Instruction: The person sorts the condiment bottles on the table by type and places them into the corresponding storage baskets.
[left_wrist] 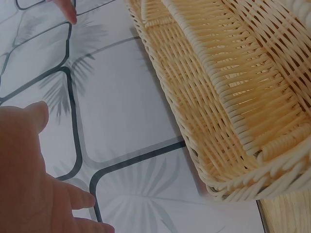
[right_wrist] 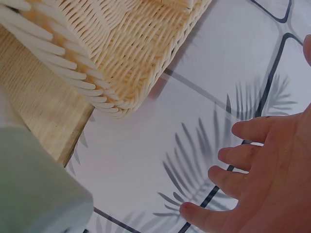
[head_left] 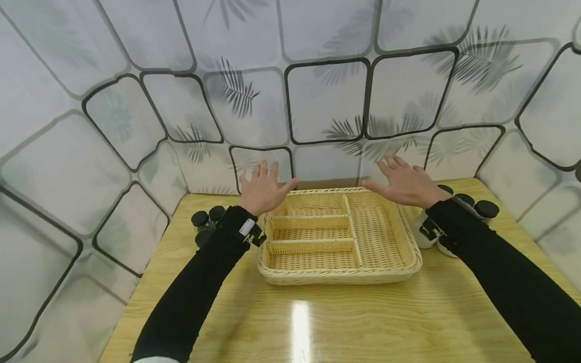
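Note:
A pale wicker basket (head_left: 336, 277) with dividers making several compartments stands on the wooden table, and no items show inside it. Over its back left corner, the left hand (head_left: 263, 190) is held up with fingers spread and nothing in it. Above the back right corner hovers the right hand (head_left: 404, 182), likewise spread and holding nothing. In the left wrist view the left hand (left_wrist: 24, 179) is apart from the basket (left_wrist: 199, 97). The right wrist view has the right hand (right_wrist: 262, 170) apart from the basket's corner (right_wrist: 121, 97) too.
Dark-lidded jars (head_left: 200, 219) stand left of the basket, partly behind the left sleeve. More jars with black lids (head_left: 486, 208) stand to the right, partly hidden by the right arm. A patterned curtain (head_left: 327, 101) rises behind the wooden table (head_left: 254, 322).

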Available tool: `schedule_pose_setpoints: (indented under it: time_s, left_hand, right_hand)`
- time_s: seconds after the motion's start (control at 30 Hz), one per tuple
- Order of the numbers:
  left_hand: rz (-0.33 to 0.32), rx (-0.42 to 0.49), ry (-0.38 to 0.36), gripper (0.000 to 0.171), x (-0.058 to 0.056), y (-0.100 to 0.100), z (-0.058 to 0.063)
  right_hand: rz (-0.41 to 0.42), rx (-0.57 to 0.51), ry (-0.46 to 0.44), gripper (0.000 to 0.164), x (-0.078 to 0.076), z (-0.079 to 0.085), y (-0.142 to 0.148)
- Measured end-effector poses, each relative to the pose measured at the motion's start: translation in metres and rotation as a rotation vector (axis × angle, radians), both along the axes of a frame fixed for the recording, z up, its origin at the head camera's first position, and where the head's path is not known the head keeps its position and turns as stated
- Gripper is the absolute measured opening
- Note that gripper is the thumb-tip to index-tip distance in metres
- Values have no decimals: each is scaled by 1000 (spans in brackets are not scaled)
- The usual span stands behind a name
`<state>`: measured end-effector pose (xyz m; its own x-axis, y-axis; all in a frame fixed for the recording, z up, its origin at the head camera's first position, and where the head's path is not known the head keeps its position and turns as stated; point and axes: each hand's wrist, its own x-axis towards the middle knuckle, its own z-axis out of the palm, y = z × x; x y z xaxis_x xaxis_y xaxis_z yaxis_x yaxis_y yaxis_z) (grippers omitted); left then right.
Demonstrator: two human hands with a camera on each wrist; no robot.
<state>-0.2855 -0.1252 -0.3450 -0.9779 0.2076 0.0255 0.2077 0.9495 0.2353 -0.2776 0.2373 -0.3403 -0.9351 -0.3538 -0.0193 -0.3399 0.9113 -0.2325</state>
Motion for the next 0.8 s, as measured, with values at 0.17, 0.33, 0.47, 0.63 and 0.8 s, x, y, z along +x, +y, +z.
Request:
schedule_pose_setpoints:
  time_s: [0.17,0.33,0.47,0.63,0.8]
  left_hand:
    - [5,-6,-4,91,0,-1,0]
    - [9,-8,-10,92,4,-1,0]
    - [11,-3,-30,91,10,0,-1]
    - [26,-29,-59,90,15,2,-5]
    - [22,-82,-84,89,22,3,-11]
  right_hand:
    - [9,-7,1,93,1,-1,1]
    - [0,-19,28,92,5,-3,1]
    - [-8,-37,37,87,10,-7,0]
    - [-27,-69,-26,82,17,-14,-2]
    - [-40,-59,-89,80,23,-22,-4]
